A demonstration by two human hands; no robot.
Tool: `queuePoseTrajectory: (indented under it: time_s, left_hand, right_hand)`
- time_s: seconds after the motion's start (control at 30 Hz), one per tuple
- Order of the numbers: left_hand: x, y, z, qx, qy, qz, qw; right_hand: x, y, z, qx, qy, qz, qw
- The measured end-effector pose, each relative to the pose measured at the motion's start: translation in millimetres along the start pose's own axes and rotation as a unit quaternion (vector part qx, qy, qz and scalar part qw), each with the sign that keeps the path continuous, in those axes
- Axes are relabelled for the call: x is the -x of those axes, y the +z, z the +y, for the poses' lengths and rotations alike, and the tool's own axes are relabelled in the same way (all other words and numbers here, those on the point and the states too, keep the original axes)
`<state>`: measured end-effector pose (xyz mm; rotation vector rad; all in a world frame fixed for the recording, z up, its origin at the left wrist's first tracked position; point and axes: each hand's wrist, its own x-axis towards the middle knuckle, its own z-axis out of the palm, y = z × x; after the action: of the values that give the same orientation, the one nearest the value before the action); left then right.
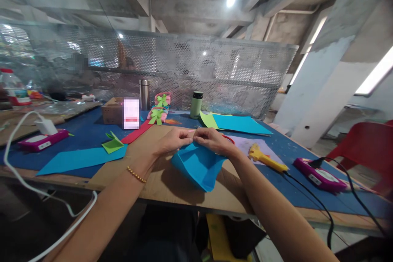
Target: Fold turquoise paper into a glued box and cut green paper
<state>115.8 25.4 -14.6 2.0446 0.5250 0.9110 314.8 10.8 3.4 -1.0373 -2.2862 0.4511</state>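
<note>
While both your hands work at its far edge, one blue folded piece (201,166), open-mouthed, hangs tilted above the cardboard sheet (156,186). Left hand (173,141): fingertips pinched narrow on that edge. Right hand (211,139): fingers curled close, gripping the same edge; exact contact hidden. Hazards, as judged: uneven pinching could skew or crease the folds; your right forearm snagging the black cord (310,196) could drag the yellow glue gun (267,159). Labels: bottle (15,90) and purple power strip (319,175), both illegible; no brand readable.
</note>
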Motion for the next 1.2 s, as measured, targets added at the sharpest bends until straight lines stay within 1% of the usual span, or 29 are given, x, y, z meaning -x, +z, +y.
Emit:
queuePoseTrajectory:
  time_s: [0.07, 0.17, 0.23, 0.3, 0.37, 0.43, 0.53, 0.67, 0.83, 0.9, 0.93, 0.97, 1.0, 1.07, 1.1, 1.17, 1.2]
  left_hand:
    - [2, -0.7, 6, -0.010, 0.006, -0.012, 1.000]
    - [3, -3.8, 9, -0.027, -0.020, 0.000, 0.999]
    - [2, -6.2, 7, -0.043, -0.035, 0.035, 0.998]
    - [0, -7.7, 3, -0.061, -0.031, 0.085, 0.994]
    - [-1, -7.2, -1, -0.079, -0.023, 0.126, 0.989]
    - [-2, -4.8, -4, -0.101, -0.017, 0.138, 0.985]
    - [-1, -0.2, -4, -0.126, -0.003, 0.120, 0.985]
    - [-2, 1.5, -5, -0.097, 0.005, 0.073, 0.993]
    - [-1, 1.5, -11, -0.053, -0.024, -0.029, 0.998]
    - [1, 3.5, -10, -0.035, -0.041, -0.060, 0.997]
    - [2, 4.6, -8, -0.023, -0.049, -0.066, 0.996]
    - [3, 5.6, -6, -0.010, -0.055, -0.064, 0.996]
    - [3, 6.2, -3, 0.000, -0.060, -0.054, 0.997]
    - [3, 5.5, 3, 0.007, -0.059, -0.016, 0.998]
    - [3, 4.0, 4, 0.006, -0.055, 0.009, 0.998]
    - [0, -0.8, 5, -0.001, -0.046, 0.060, 0.997]
    - [-1, -3.8, 3, -0.005, -0.042, 0.084, 0.996]
  right_hand:
    - [0, -1, -2, 0.000, -0.003, -0.009, 1.000]
    - [1, -3, 1, -0.042, 0.011, -0.001, 0.999]
    - [2, -6, 6, -0.077, 0.041, 0.014, 0.996]
    - [4, -10, 11, -0.106, 0.075, 0.035, 0.991]
    - [6, -14, 14, -0.126, 0.096, 0.045, 0.986]
    - [7, -15, 14, -0.125, 0.105, 0.037, 0.986]
    - [7, -14, 11, -0.113, 0.114, 0.006, 0.987]
    - [6, -13, 10, -0.131, 0.107, -0.037, 0.985]
    - [8, -14, 3, -0.108, 0.073, -0.083, 0.988]
    - [9, -14, 1, -0.101, 0.066, -0.103, 0.987]
    - [9, -14, 1, -0.103, 0.066, -0.106, 0.987]
    - [9, -15, 3, -0.112, 0.072, -0.099, 0.986]
    - [9, -16, 5, -0.132, 0.082, -0.078, 0.985]
    - [9, -20, 13, -0.209, 0.112, -0.002, 0.971]
    - [8, -22, 17, -0.257, 0.129, 0.046, 0.957]
    - [8, -25, 25, -0.342, 0.157, 0.137, 0.916]
    - [8, -26, 28, -0.370, 0.168, 0.165, 0.898]
